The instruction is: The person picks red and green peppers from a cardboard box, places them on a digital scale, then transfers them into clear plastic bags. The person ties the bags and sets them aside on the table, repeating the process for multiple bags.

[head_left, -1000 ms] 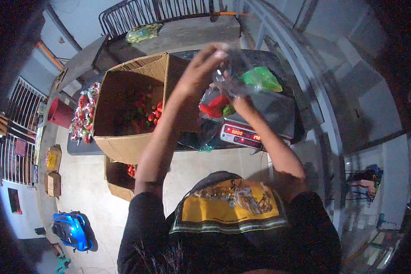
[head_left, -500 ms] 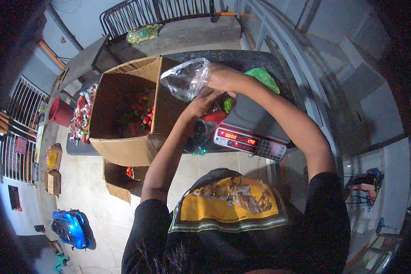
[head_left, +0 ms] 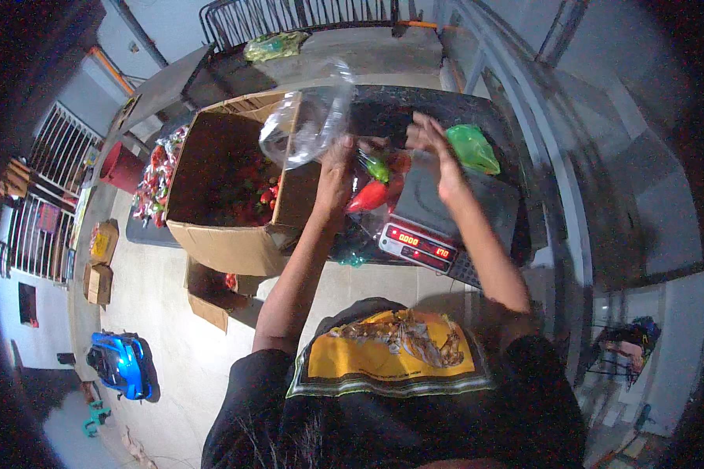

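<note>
My left hand (head_left: 336, 173) is closed round the gathered neck of a clear plastic bag (head_left: 309, 129), whose loose top flares above the fist, blurred by motion. Red peppers (head_left: 370, 196) and a green pepper (head_left: 378, 169) show in the bag's lower part, just right of that hand. My right hand (head_left: 440, 152) is apart from the bag, fingers spread and holding nothing. Below it is a digital scale (head_left: 418, 248) with lit red digits; my right forearm crosses its keypad. A light green plastic bag (head_left: 474, 148) lies behind the scale's plate.
A large open cardboard box (head_left: 238, 248) with red peppers inside stands at the left on the dark table (head_left: 422, 100). Beyond it lie several filled clear bags (head_left: 155, 176) beside a red bucket (head_left: 123, 166). A smaller carton (head_left: 206, 299) sits on the floor. Metal bars (head_left: 536, 117) run along the right.
My right hand has let go of the bag and moved right, its fingers opening. My left hand keeps the bag's neck, and the loose top has swung upward. The view has shifted slightly.
</note>
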A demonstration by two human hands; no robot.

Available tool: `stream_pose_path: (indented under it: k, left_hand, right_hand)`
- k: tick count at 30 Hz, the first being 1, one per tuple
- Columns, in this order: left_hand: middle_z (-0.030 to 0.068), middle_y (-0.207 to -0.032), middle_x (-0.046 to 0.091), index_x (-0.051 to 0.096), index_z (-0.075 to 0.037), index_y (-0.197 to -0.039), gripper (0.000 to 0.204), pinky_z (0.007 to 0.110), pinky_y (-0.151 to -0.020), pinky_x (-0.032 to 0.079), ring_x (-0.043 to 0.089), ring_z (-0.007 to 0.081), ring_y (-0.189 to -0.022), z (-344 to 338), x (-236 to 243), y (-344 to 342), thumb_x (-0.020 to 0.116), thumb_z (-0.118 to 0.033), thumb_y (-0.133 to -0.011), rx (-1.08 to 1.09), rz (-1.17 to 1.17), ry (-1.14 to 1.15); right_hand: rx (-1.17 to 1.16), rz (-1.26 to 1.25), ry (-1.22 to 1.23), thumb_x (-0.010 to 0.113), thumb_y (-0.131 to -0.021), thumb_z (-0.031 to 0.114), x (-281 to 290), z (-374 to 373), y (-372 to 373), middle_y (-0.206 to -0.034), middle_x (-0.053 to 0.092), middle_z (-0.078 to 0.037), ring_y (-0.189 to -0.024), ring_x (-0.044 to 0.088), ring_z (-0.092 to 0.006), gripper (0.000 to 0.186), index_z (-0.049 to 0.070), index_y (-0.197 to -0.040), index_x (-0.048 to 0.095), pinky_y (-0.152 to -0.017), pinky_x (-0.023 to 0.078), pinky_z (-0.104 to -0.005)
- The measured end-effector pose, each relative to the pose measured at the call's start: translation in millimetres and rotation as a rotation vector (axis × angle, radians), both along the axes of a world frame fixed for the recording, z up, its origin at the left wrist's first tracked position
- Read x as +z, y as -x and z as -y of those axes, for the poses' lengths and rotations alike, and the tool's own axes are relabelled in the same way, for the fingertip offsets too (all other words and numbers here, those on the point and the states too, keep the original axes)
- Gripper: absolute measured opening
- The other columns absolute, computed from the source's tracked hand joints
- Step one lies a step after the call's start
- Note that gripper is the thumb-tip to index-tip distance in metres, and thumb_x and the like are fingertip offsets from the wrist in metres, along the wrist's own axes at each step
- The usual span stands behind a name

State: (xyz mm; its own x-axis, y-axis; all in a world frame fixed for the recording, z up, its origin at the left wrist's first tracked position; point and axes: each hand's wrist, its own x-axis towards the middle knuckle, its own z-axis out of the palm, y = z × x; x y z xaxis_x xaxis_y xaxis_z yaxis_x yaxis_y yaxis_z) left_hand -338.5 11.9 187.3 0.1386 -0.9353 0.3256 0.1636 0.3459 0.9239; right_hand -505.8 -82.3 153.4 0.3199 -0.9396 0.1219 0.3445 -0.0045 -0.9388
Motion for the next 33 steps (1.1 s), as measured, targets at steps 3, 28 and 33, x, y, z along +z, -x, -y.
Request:
stream_pose_path:
  k: [3, 28, 33]
  left_hand:
    - [0.0123, -0.103, 0.062, 0.059, -0.001, -0.091, 0.036, 0.033, -0.084, 0.042, 0.057, 0.022, -0.094, -3, -17, 1, 0.039, -0.03, -0.095, 0.043, 0.088, 0.112]
    - [0.0111, -0.086, 0.057, 0.058, -0.006, -0.098, 0.024, 0.037, -0.071, 0.045, 0.055, 0.0274, -0.082, -32, -29, -72, 0.057, -0.02, -0.079, 0.521, 0.745, 0.098]
    - [0.0156, -0.097, 0.061, 0.059, -0.001, -0.1, 0.024, 0.037, -0.076, 0.047, 0.058, 0.0313, -0.089, -35, -43, -67, 0.05, 0.0, -0.077, 0.328, 0.589, 0.333]
  right_hand:
    - [0.237, 0.631, -0.431, 0.05, -0.088, 0.045, -20, -60, -42, -0.117, 0.056, -0.006, -0.109, 0.051, -0.019, 0.049, 0.011, -0.122, 0.052, -0.096, 0.037, -0.0359]
    - [-0.165, -0.335, 0.659, 0.061, -0.082, 0.039, 34, -115, -113, -0.133, 0.041, -0.013, -0.122, 0.04, -0.0242, 0.061, 0.008, -0.13, 0.042, -0.103, 0.028, -0.0381]
    - [-0.107, -0.5, 0.801, 0.068, -0.078, 0.028, -3, -89, -119, -0.126, 0.049, -0.014, -0.117, 0.046, -0.0241, 0.056, 0.004, -0.124, 0.046, -0.097, 0.036, -0.0355]
